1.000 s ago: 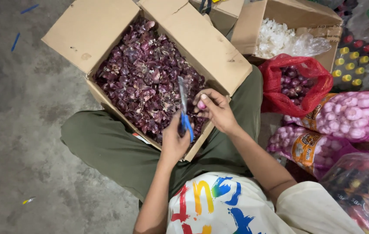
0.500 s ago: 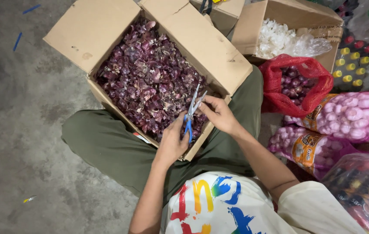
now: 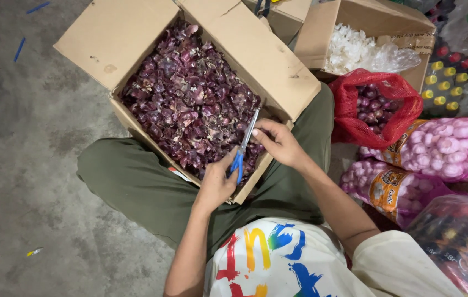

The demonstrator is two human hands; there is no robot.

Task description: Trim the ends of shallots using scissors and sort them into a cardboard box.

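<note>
My left hand [image 3: 217, 184] grips blue-handled scissors [image 3: 243, 147], their blades pointing up over an open cardboard box [image 3: 113, 38] resting across my lap. The box holds a heap of dark purple onion skins and trimmings [image 3: 190, 99]. My right hand [image 3: 278, 142] is just right of the blades, fingers curled around something small that I cannot make out, held at the blades.
A red mesh bag of small purple onions [image 3: 377, 104] sits to my right. Pink mesh bags of garlic [image 3: 443, 146] lie beside it. Behind stands a box with white skins and clear plastic [image 3: 360, 49]. Bottles [image 3: 443, 82] line the far right. Grey concrete floor [image 3: 25, 165] is on the left.
The scissors went from upright to opened and tilted toward my right hand. The pale onion seen in my right fingers a second ago is now hidden by them.
</note>
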